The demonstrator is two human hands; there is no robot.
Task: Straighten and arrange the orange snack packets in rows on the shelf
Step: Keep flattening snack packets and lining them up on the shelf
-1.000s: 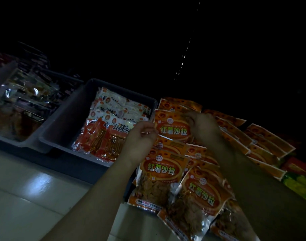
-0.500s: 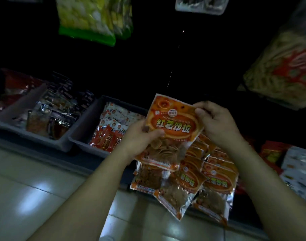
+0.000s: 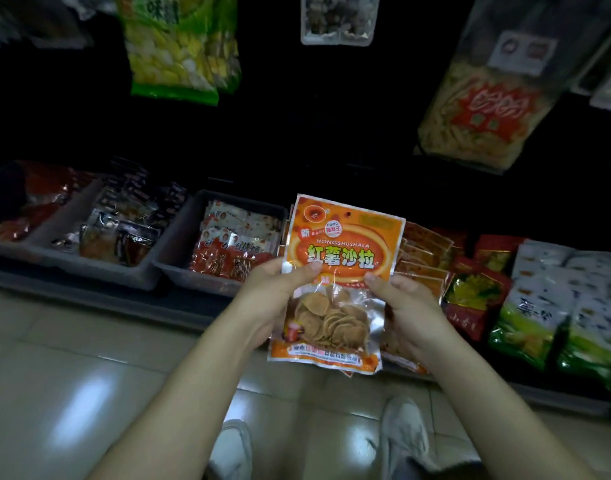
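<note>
I hold one orange snack packet upright in front of me, above the low shelf's front edge. My left hand grips its left side with the thumb on the front. My right hand grips its right side the same way. The packet has an orange printed top and a clear window with round chips. Behind it, more orange packets lie in overlapping rows on the shelf, mostly hidden by the held packet and my right hand.
A grey bin of red-and-white packets sits left of the orange ones, another grey bin further left. Red packets and green-white bags lie to the right. Bags hang above. My shoes stand on the tiled floor.
I lifted one orange packet off the pile and raised it upright toward me. My right hand slid from its top corner down to its right side. The view tilted up.
</note>
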